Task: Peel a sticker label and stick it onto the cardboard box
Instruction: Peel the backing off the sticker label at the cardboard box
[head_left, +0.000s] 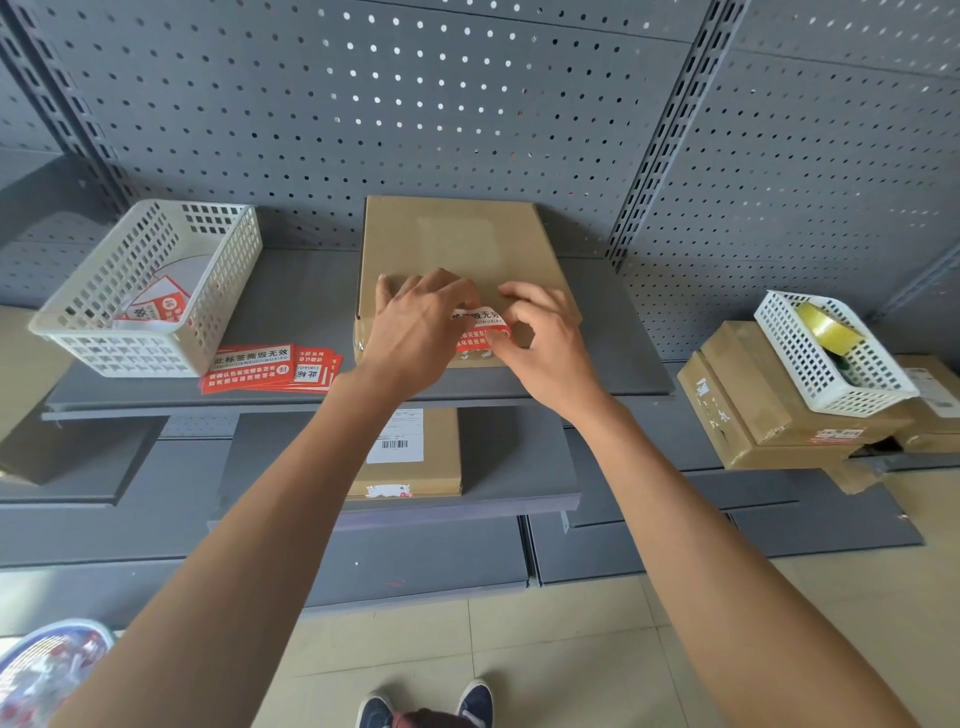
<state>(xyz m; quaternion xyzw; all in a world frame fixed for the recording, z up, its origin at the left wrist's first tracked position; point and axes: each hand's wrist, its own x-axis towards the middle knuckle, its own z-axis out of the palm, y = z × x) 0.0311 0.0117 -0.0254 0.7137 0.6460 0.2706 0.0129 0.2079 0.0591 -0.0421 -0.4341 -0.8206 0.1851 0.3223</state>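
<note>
From the head view, a flat brown cardboard box (457, 260) lies on the grey shelf (613, 364), its near edge at the shelf's front. A red and white sticker (480, 332) with printed characters sits at the near edge of the box, folding over onto its front face. The top strip of the sticker is white with dark characters; the lower part is red with white characters.

The left hand (415, 332) lies flat on the box, fingers spread apart, covering the sticker's left end. The right hand (540, 343) is just to the right, its thumb and forefinger pinched together at the sticker's right end, the other fingers curled.

To the left on the same shelf stands a white basket (150, 291) holding sticker backing, and near it a stack of red sticker sheets (270, 366). Far right, a smaller white basket (831, 353) with a yellow tape roll (826, 327) rests on stacked boxes (753, 410). Another box (410, 452) lies on the lower shelf.
</note>
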